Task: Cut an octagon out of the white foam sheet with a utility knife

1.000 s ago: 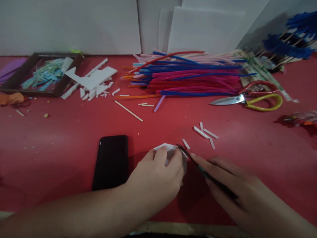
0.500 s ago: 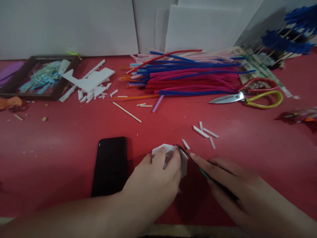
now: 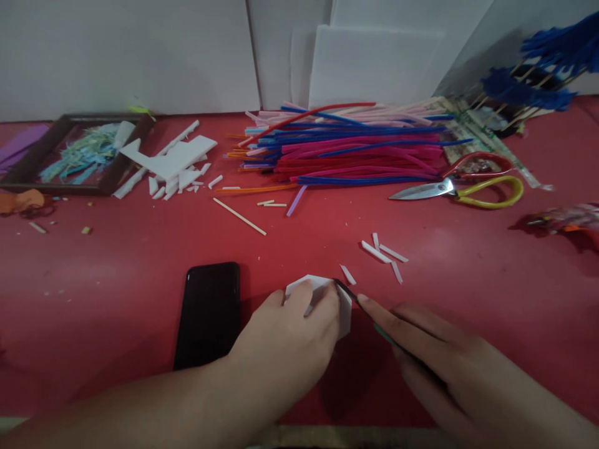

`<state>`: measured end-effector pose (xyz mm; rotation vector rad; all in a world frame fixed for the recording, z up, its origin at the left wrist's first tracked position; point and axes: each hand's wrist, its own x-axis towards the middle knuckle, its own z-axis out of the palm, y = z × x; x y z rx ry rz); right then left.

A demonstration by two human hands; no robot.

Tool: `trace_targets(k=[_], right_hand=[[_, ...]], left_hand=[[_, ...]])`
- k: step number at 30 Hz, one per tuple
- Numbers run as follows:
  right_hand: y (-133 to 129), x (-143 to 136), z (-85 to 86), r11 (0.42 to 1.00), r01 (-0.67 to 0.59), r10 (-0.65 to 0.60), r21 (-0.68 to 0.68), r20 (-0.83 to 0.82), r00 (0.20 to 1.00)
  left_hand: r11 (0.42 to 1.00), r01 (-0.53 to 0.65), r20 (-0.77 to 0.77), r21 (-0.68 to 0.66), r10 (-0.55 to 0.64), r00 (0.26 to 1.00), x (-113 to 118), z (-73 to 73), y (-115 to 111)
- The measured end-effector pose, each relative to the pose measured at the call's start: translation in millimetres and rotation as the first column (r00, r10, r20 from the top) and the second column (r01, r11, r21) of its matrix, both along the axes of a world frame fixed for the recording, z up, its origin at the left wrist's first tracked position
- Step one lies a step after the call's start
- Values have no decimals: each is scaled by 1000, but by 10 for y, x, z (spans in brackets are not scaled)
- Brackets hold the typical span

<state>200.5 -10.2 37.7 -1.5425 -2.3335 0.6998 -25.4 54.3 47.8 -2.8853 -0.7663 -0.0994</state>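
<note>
My left hand presses down on a small white many-sided piece on the red table, its fingers covering most of it. In my right hand is a thin dark cutting tool with a bit of green on it, my index finger stretched along its top. The tool's tip touches the upper right edge of the white piece. Just beyond lie a narrow white sliver and several thin white strips.
A black phone lies left of my left hand. Farther back are white scraps, a brown frame, a pile of coloured pipe cleaners and scissors. Thin sticks lie before the pile.
The view has shifted slightly, so the background sits a little lower and farther left. Both hands keep nearly the same pose, with the tool still against the white piece's edge.
</note>
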Motion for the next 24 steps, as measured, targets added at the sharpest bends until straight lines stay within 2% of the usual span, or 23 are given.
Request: trace_targets(k=[4, 11, 17, 24], right_hand=[[-13, -40, -50, 998, 53, -53, 38, -18, 998], [27, -7, 26, 981, -21, 15, 190, 36, 999], [152, -104, 8, 992, -4, 8, 129, -31, 999], [56, -70, -37, 998, 36, -34, 51, -32, 999]], left_hand=[[1000, 4, 7, -2, -4, 1000, -8, -6, 8], [999, -5, 0, -41, 5, 1000, -3, -5, 5], [1000, 13, 10, -18, -13, 1000, 11, 9, 7], [999, -23, 63, -39, 26, 998, -12, -47, 7]])
